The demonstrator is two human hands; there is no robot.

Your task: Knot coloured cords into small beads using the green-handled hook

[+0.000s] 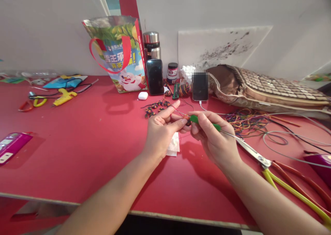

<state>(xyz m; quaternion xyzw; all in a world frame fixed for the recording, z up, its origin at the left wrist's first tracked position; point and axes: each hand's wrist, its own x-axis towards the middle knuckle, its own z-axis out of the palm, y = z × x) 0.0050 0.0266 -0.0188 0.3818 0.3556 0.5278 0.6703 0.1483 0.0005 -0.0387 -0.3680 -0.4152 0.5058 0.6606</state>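
Observation:
Both hands meet above the middle of the red table (77,152). My left hand (162,131) pinches a small dark braided knot (188,121) between thumb and forefinger, with the other fingers raised. My right hand (212,138) is closed round a thin green-handled tool (204,121) whose tip points at the knot. Thin coloured cords run from the knot toward the back. Several finished braided knots (155,108) lie on the table just beyond my left hand. A small white paper (173,145) lies under my left hand.
Scissors (271,166) with red and yellow handles lie at the right, beside a tangle of coloured cords (245,121) and grey cable. At the back stand a printed bag (121,55), a flask (151,45), two phones and a woven bag (263,86). A glue gun (64,97) lies far left.

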